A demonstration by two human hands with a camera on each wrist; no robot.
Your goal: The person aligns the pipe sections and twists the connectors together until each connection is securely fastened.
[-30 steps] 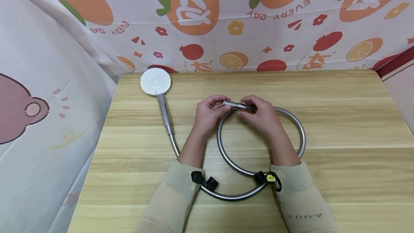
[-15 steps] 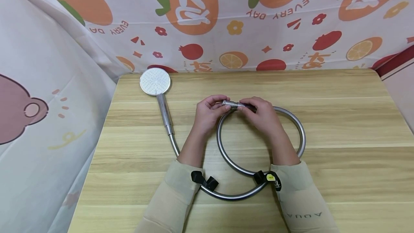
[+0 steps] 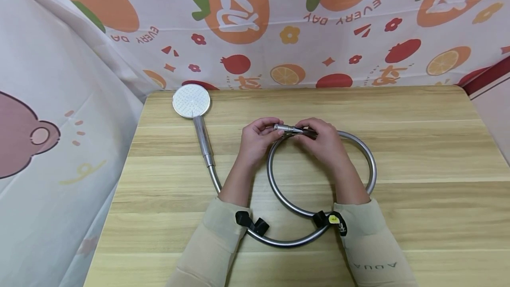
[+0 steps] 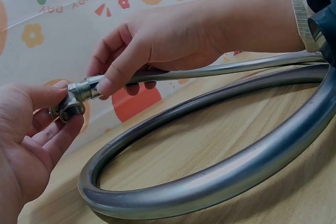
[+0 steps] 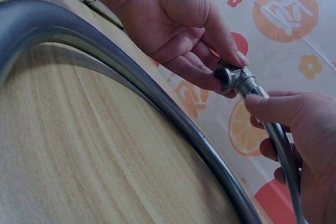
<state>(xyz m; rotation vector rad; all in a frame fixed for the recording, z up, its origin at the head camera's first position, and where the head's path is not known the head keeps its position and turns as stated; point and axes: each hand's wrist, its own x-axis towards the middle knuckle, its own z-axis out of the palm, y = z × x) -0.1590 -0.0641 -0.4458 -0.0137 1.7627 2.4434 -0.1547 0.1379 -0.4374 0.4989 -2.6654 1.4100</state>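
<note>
My left hand [image 3: 256,138] pinches a small metal pipe fitting [image 4: 73,102] between thumb and fingers; one round open end of it shows in the right wrist view. My right hand [image 3: 320,138] grips the end of a grey metal shower hose [image 3: 373,167], thumb and fingertips at the connector [image 5: 253,88]. Fitting and hose end meet in line between the two hands, raised over the table. At the far left of the table lies a shower head [image 3: 191,101] with a round white face and a grey handle [image 3: 203,141], joined to the hose's other end.
The hose loops over the wooden table [image 3: 430,154] and passes under both forearms. Black wrist straps with cameras [image 3: 252,223] sit on the sleeves. A fruit-print cloth [image 3: 318,48] hangs behind the table, and a pale cloth [image 3: 71,145] hangs on the left.
My right thumb moved up over the hose end and then back down, with the fingers shifting around it. The left hand, the fitting and the shower head have stayed in place.
</note>
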